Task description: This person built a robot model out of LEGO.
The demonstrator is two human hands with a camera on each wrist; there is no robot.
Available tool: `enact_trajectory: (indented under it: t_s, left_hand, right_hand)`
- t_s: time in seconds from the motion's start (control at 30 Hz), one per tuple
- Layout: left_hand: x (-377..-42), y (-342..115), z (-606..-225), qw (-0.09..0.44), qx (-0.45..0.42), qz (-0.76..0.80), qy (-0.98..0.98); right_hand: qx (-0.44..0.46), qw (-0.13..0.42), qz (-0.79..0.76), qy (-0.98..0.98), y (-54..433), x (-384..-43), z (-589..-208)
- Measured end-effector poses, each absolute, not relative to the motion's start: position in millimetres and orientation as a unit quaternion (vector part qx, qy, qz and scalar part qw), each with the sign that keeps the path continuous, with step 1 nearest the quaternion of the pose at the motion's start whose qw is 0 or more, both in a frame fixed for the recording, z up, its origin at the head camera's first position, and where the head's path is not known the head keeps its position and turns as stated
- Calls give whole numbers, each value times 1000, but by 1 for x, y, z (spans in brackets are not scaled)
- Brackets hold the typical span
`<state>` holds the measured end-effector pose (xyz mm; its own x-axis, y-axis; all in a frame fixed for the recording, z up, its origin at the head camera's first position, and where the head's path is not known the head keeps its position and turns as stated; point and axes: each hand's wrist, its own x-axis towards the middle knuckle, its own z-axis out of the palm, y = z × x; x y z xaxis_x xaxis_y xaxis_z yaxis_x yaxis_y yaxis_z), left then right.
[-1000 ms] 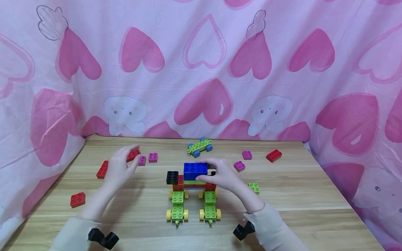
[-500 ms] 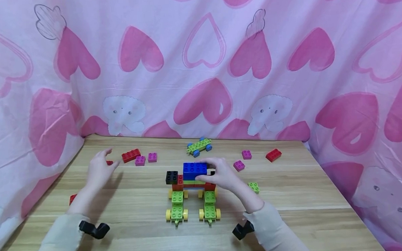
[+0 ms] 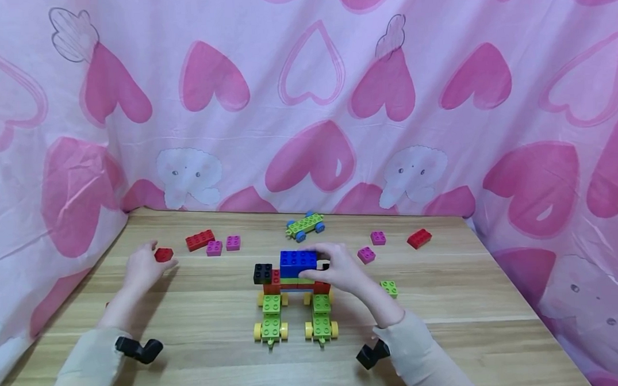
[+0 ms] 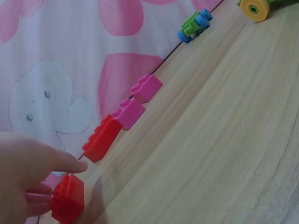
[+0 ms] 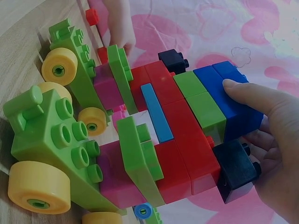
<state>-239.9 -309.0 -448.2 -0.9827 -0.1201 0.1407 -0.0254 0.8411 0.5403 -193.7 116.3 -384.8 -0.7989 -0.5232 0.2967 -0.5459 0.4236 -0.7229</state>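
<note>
left side of bench [image 3: 218,372]: red scrap [image 3: 107,305], mostly hidden by my left forearm [image 3: 118,312]. my left grip [image 3: 142,268] has thumb and fingers parted around small red brick [image 3: 164,255]; can't tell whether pinching. longer red brick [image 3: 200,240], two magenta bricks [image 3: 214,248] beyond. mid-bench: build [image 3: 297,285], standing on two green bases [image 3: 271,328] with yellow wheels [image 5: 39,186], red body [image 5: 191,135], black brick [image 3: 263,273] each end, right one partly covered, blue block [image 3: 296,264] on top. my right grip [image 3: 340,267] pinches blue block, thumb in front, fingers mostly hidden behind. farther right: loose green brick [image 3: 388,289], tilted red brick [image 3: 419,239].
</note>
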Motion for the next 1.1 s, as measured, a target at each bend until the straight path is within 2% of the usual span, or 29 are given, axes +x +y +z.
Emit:
enact_trajectory:
  t_s: [0.37,0.6,1.1]
  left_hand:
    - [-241,-313,-454,51,56,-273,-959]
    - [-238,-314,-458,69,44,-269,-960]
    - [-237,-315,-459,66,52,-273,-958]
  right_hand:
    - [306,6,438,-845,116,-194,-385]
    - [300,2,441,-846,116,-195,-387]
    - [294,-6,443,-847,116,-196,-386]
